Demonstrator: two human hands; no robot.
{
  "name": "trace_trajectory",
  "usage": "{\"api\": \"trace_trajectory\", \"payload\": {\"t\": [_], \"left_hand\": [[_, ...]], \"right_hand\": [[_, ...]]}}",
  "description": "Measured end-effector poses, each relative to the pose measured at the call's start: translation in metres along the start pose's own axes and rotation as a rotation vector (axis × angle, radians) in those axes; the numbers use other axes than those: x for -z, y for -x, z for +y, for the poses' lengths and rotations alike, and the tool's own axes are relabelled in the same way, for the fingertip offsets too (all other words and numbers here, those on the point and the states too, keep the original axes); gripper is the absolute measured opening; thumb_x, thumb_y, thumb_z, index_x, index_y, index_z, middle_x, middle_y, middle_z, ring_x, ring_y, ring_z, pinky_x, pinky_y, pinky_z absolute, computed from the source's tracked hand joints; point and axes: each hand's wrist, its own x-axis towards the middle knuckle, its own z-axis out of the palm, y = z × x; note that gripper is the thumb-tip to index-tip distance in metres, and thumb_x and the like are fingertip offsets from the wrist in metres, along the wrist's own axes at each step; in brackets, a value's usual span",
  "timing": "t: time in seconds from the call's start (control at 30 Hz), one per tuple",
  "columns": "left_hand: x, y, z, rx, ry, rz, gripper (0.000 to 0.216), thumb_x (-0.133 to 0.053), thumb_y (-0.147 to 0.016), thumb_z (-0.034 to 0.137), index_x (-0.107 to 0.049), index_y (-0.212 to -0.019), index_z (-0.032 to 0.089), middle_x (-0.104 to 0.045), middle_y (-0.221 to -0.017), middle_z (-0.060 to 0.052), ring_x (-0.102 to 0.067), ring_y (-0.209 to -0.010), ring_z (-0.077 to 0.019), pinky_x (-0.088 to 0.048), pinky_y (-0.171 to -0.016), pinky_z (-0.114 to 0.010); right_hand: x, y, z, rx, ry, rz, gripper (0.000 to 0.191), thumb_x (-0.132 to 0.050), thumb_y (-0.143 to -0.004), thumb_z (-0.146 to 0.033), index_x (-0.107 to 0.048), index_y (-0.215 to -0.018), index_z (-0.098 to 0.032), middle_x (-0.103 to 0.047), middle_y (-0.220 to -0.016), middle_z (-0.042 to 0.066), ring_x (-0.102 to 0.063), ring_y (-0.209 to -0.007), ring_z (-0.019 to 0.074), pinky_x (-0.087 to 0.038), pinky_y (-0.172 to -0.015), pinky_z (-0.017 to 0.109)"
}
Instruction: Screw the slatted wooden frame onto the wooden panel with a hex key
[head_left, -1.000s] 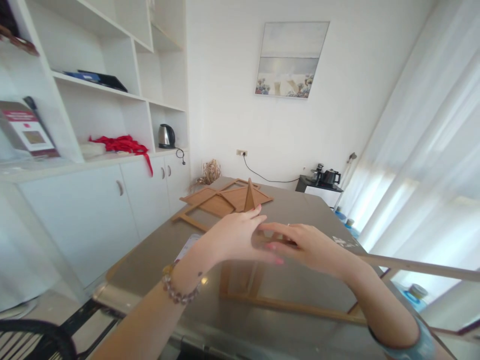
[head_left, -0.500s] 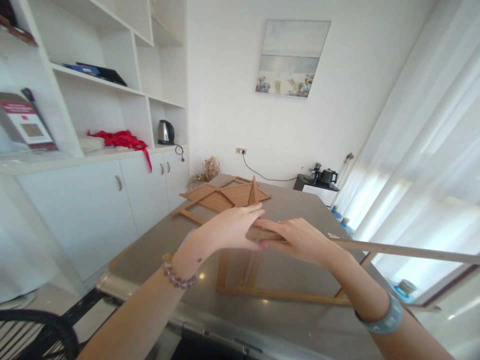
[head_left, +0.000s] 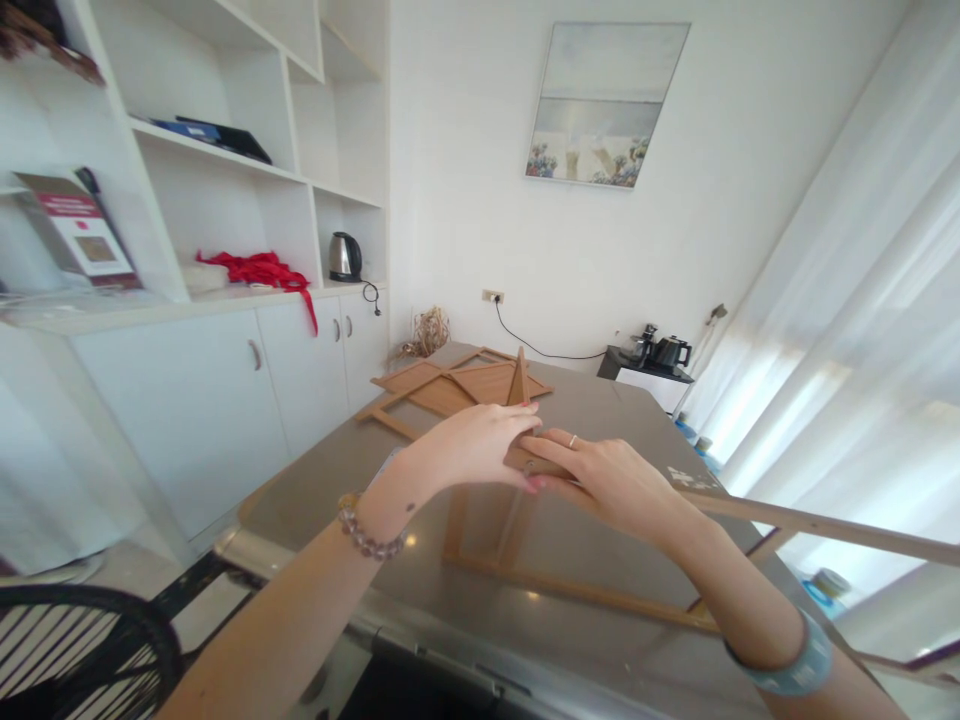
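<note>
A light wooden frame [head_left: 817, 524] stretches from the middle of the table out past its right edge, tilted, with a lower rail [head_left: 570, 590] near the table's front. At its near-middle corner, my left hand [head_left: 476, 445] is closed round the wood, thumb below and fingers on top. Right beside it, my right hand [head_left: 611, 475] pinches the same wooden bar, its fingertips almost touching the left hand. A small dark spot, perhaps a screw or hole, shows on the bar between them. Just beyond the left fingers rises a pointed upright wooden piece [head_left: 520, 378].
Wooden panels and frames [head_left: 427, 385] lie piled at the table's [head_left: 637, 420] far left. A black chair [head_left: 90, 600] stands at lower left. White shelves with a kettle [head_left: 345, 257] line the left wall; a small stand with another kettle [head_left: 670, 352] is at the back right.
The whole view has shifted slightly, so the scene sits further right. Both hands keep their grip at the frame's corner, and the right fingers have shifted a little on the bar.
</note>
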Motion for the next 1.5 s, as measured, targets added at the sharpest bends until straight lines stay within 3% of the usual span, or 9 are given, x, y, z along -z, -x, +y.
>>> {"api": "trace_trajectory", "payload": {"t": [0.7,1.0,1.27,1.5], "left_hand": [[0.001,0.001,0.003,-0.006,-0.004,0.010,0.074,-0.070,-0.077,0.062,-0.055,-0.132,0.015,-0.047,-0.149,-0.014,-0.053,-0.132,-0.0283,-0.044,-0.109,-0.039],[-0.001,-0.001,0.000,-0.010,0.018,0.000,0.071,-0.070,-0.076,0.063,-0.056,-0.129,0.017,-0.045,-0.151,-0.015,-0.054,-0.130,-0.0292,-0.044,-0.108,-0.039],[0.007,-0.008,-0.014,-0.067,-0.005,-0.044,0.065,-0.074,-0.077,0.053,-0.056,-0.129,0.018,-0.045,-0.151,-0.012,-0.055,-0.129,-0.0282,-0.044,-0.107,-0.037],[0.008,-0.012,-0.019,-0.104,-0.029,-0.030,0.071,-0.073,-0.076,0.058,-0.056,-0.129,0.014,-0.047,-0.149,-0.015,-0.056,-0.128,-0.0299,-0.045,-0.107,-0.038]], "right_hand": [[-0.001,0.000,-0.001,-0.040,0.001,-0.014,0.036,-0.038,-0.103,-0.046,-0.046,-0.135,-0.033,-0.072,-0.105,0.001,-0.071,-0.084,0.0211,-0.046,-0.063,0.028],[-0.005,0.002,0.002,-0.015,0.039,0.007,0.043,-0.037,-0.103,-0.046,-0.036,-0.145,-0.035,-0.074,-0.103,0.002,-0.072,-0.080,0.0208,-0.045,-0.061,0.027],[-0.007,-0.009,-0.001,-0.057,0.082,-0.002,0.036,-0.035,-0.104,-0.046,-0.046,-0.135,-0.031,-0.072,-0.108,0.004,-0.072,-0.083,0.0231,-0.043,-0.061,0.029],[-0.017,-0.016,0.008,-0.007,0.075,0.057,0.034,-0.039,-0.103,-0.041,-0.048,-0.134,-0.032,-0.074,-0.098,0.002,-0.072,-0.074,0.0202,-0.041,-0.055,0.026]]}}
